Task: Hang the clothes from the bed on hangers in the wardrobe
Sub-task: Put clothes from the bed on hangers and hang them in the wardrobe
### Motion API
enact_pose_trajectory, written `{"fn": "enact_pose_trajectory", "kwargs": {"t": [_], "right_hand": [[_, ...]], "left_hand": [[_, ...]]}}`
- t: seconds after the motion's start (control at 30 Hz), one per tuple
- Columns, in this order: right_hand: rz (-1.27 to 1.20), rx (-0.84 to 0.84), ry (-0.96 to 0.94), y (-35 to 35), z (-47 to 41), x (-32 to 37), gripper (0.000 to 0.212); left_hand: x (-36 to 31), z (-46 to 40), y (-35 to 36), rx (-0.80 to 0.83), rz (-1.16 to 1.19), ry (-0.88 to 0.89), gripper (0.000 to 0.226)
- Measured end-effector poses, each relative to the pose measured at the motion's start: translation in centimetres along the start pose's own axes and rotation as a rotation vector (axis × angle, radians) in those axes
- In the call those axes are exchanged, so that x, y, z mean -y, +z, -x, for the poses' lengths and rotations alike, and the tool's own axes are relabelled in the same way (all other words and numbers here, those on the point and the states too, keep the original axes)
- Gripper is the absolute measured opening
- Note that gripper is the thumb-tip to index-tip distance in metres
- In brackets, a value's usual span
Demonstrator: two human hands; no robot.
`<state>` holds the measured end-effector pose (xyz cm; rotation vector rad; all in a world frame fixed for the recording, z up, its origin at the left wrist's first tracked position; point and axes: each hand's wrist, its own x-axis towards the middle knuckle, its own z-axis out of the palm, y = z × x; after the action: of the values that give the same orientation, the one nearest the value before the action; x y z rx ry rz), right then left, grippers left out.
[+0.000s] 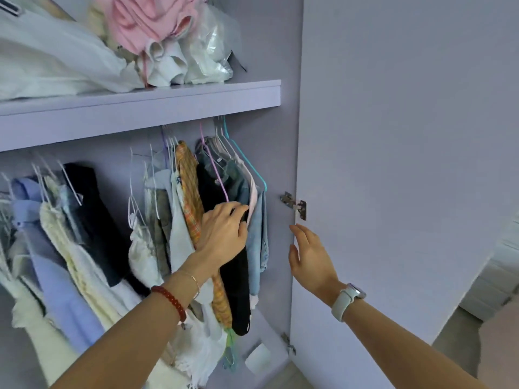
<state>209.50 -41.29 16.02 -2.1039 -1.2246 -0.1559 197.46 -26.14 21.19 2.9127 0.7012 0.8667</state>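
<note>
An open lilac wardrobe (269, 169) holds a row of clothes on thin wire hangers under a shelf. My left hand (224, 231) presses against a black garment (236, 276) hanging near the right end, fingers curled over its edge beside a purple hanger (217, 175). An orange plaid garment (191, 192) hangs just left of it, and a light blue denim piece (259, 234) on a teal hanger (250, 167) just right. My right hand (309, 256) hovers with fingers spread and nothing in it, beside the wardrobe door's edge. The bed is out of view.
The open door (393, 164) stands at the right with a metal hinge (295, 204). The shelf (140, 108) above carries piled white, pink and plastic-wrapped items (151, 29). More white, lilac and black clothes (70, 234) hang to the left. Floor and white furniture (491, 282) show at far right.
</note>
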Motion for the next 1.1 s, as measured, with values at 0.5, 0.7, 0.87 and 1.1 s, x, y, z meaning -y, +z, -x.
{"fn": "enact_pose_trajectory", "kwargs": {"t": [0.5,0.7,0.87,1.1], "right_hand": [[-0.167,0.117,0.051,8.0,-23.3,-3.5,0.036],[-0.029,0.170,0.085,9.1,-25.4,-3.9,0.030],[-0.111,0.105,0.124,9.4,-26.5,-1.9,0.032],[-0.238,0.131,0.208,11.4,-29.0,1.8,0.025]], "left_hand": [[9.1,-21.5,6.8,0.360,-0.241,0.131,0.048],[12.2,-22.1,9.2,0.218,-0.248,0.300,0.037],[14.8,-20.0,7.9,0.215,-0.265,0.297,0.033],[18.3,-16.0,4.6,0.156,-0.220,0.318,0.030]]}}
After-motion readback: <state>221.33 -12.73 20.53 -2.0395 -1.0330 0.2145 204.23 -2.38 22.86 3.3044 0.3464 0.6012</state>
